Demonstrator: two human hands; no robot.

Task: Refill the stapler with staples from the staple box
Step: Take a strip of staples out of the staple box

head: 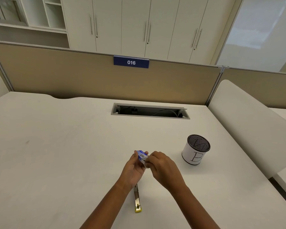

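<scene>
Staple box held up, both hands

Staple box (142, 155) above desk (56, 146), centre-near. L hand (133, 169) fingers clamped on its sleeve; R hand (162, 167) fingertips pinch tray end. Stapler (137, 199) lies open on desk below hands. Mesh cup (196, 149) to right.

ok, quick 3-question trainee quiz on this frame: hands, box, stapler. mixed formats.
1. True or false: the stapler is held in the right hand.
2. Which hand holds the blue staple box? A) left hand B) right hand C) neither
3. Fill in: the letter on the mesh pen cup is ___.

Key:
1. False. It lies on the desk, partly hidden under the left forearm.
2. A. The right hand's fingers pinch at the box's open end.
3. B
</scene>
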